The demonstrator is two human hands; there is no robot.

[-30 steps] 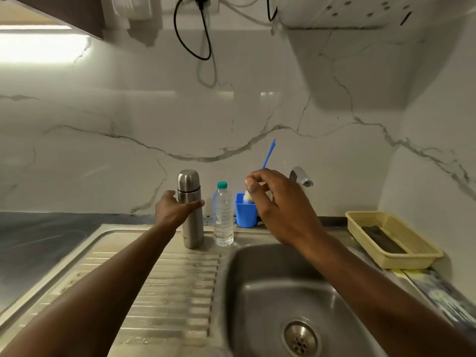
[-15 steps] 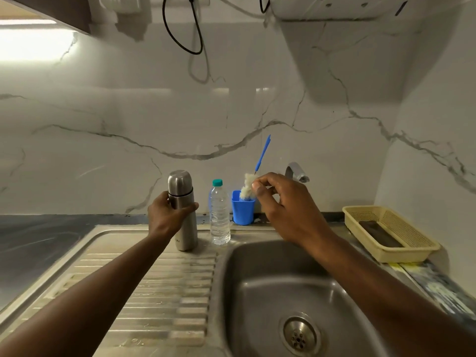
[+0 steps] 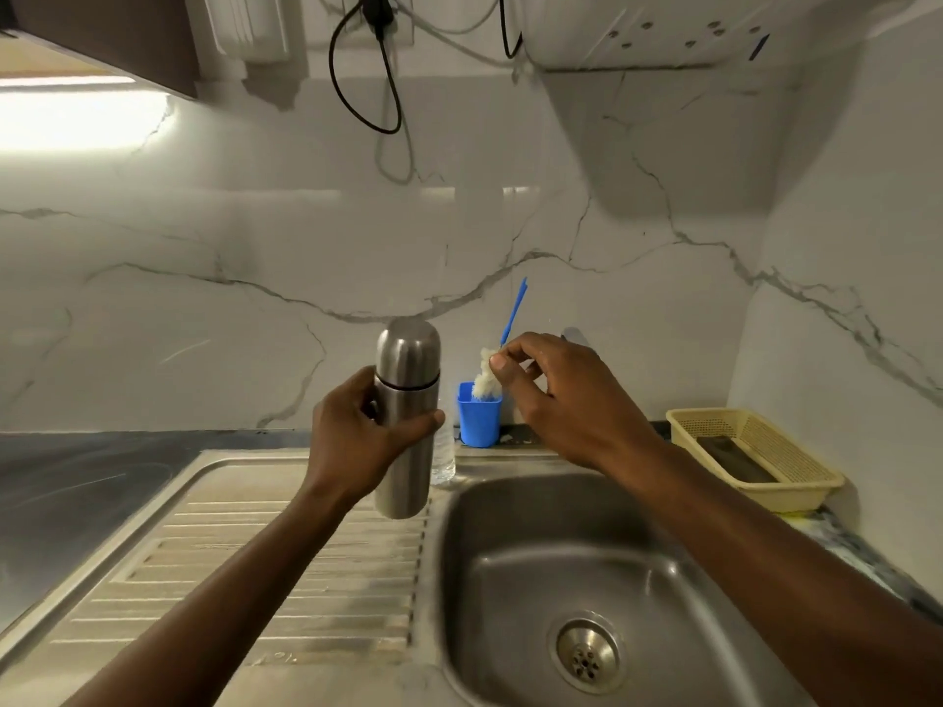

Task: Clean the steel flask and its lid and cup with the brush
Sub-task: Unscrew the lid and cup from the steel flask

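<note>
My left hand [image 3: 357, 441] grips the steel flask [image 3: 405, 451] around its middle, fingers [image 3: 426, 419] curled tight on the body. It holds the flask upright in the air, clear of the bench, just above the left rim of the sink [image 3: 510, 553]. The rounded cup [image 3: 408, 349] sits on top of the flask, so the lid under it is hidden from me.

My right hand [image 3: 561, 400] is behind the sink, its fingers [image 3: 502, 367] pinched together on the brush [image 3: 485, 382] at the top of the white bristles, where the blue handle starts. The brush leans in a small blue holder [image 3: 478, 421] standing behind the sink. The bottom of the bristles is at the holder's mouth, and I cannot tell whether it touches inside. A clear water bottle [image 3: 444, 464] stands behind the sink's left rim, mostly hidden by the flask, and a yellow basket [image 3: 755, 446] sits to the right of the sink.

By my reckoning the task is only at its start. Flask and brush are both in hand, but the flask is closed and I see no water in the sink. Still to do: bring the brush over, take off the cup and lid, scrub all three and rinse them
</note>
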